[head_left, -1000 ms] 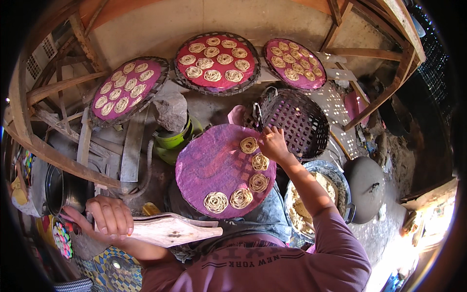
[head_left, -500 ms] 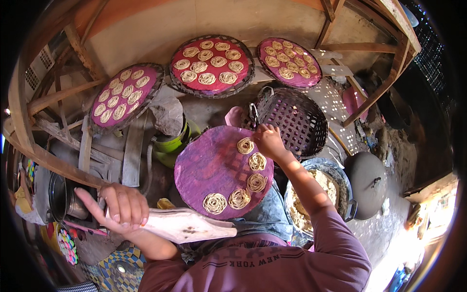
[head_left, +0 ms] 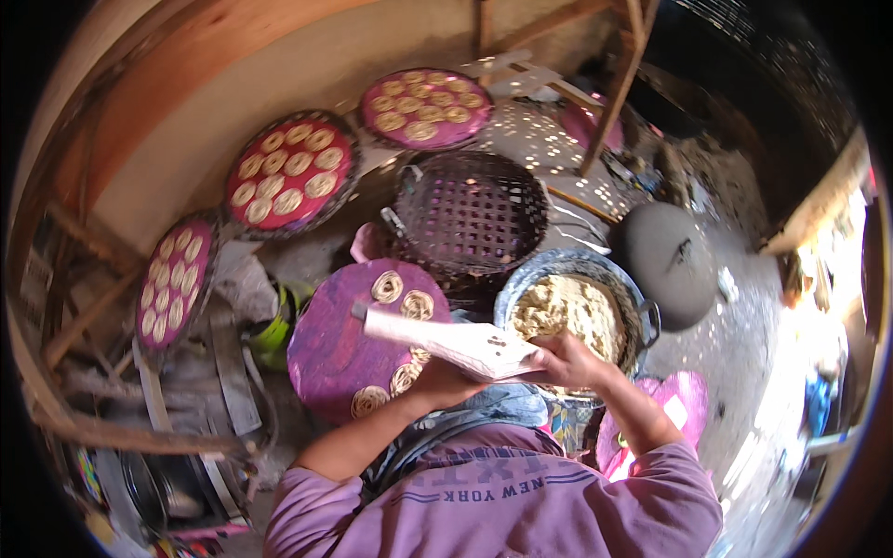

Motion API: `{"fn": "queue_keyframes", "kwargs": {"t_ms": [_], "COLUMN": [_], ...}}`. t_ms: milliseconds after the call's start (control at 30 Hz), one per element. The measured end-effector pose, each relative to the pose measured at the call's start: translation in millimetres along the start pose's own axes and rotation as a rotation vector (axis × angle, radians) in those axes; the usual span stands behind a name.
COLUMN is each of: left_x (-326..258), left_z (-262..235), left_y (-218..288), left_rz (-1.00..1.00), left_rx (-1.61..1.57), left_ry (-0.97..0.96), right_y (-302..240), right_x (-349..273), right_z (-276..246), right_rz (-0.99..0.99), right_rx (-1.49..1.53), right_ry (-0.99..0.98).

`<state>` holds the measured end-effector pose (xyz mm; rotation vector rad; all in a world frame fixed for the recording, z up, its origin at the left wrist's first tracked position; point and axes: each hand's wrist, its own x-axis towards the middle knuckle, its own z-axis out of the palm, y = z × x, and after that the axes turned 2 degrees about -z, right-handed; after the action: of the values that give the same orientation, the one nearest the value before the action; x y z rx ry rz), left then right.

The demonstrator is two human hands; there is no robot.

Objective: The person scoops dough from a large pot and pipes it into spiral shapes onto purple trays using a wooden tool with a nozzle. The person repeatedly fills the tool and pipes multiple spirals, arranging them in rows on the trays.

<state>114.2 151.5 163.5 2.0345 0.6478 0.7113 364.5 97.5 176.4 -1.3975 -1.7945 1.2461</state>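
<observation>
A white piping bag (head_left: pixel 446 342) with a narrow dark nozzle at its left end lies across both hands, above my lap. My left hand (head_left: pixel 448 385) supports it from below around the middle, its fingers mostly hidden under the bag. At the wide right end, my right hand (head_left: pixel 569 361) pinches the bag's edge. Beneath the bag is a round purple mat (head_left: pixel 326 344) with several coiled dough nests (head_left: pixel 417 305) along its right side; the bag covers part of them. Close to my right hand stands a blue-grey pot (head_left: pixel 521 279) of pale dough (head_left: pixel 567 312).
Three round trays of coils, a red one (head_left: pixel 296 214) between two purple ones, lie along the wall. A dark woven basket (head_left: pixel 473 209) sits beyond the mat. A domed dark lid (head_left: pixel 665 265) rests right of the pot. Wooden beams (head_left: pixel 139 437) edge the left side.
My right hand has left the mat's far edge and come to the bag's wide end. My left hand has brought the bag rightward over the mat. The view has turned right.
</observation>
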Motion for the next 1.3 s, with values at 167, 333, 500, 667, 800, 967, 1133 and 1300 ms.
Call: {"fn": "queue_keyframes", "kwargs": {"t_ms": [167, 333, 500, 667, 800, 967, 1133, 1300], "left_x": [23.3, 72.4, 115.8, 124.3, 104.3, 78.3, 88.1, 128.2], "left_z": [44.4, 38.9, 33.1, 30.3, -6.7, -7.3, 70.5, 41.6], "left_y": [34.5, 31.4, 35.1, 30.4, -2.1, -28.9, -9.4, -4.5], "left_rz": [-0.746, -0.854, -0.843, -0.316, -0.217, -0.554, -0.132, 0.054], "left_rx": [-1.209, -1.355, -0.682, 0.609, 0.756, -0.427, -0.811, -0.391], "left_ry": [-0.639, -1.000, -1.028, -0.704, -0.399, -0.007, 0.311, 0.515], "right_y": [51.9, -10.0, -85.7, -48.5, 22.0, 124.3, 164.6, 174.4], "right_x": [10.9, 4.2, -3.1, 35.6, 9.2, -28.9, 7.8, -35.7], "right_z": [-14.6, -47.5, -63.4, -84.1, -129.6, -123.6, -31.0, 2.0], "right_rz": [0.120, -0.577, -0.606, -0.361, 0.025, -0.075, -0.229, 0.782], "right_rx": [0.292, 0.182, -0.149, 0.123, 0.469, 1.282, 1.801, 0.027], "right_ry": [0.190, 0.319, 0.284, 0.725, 0.929, 1.289, 1.414, 0.373]}}
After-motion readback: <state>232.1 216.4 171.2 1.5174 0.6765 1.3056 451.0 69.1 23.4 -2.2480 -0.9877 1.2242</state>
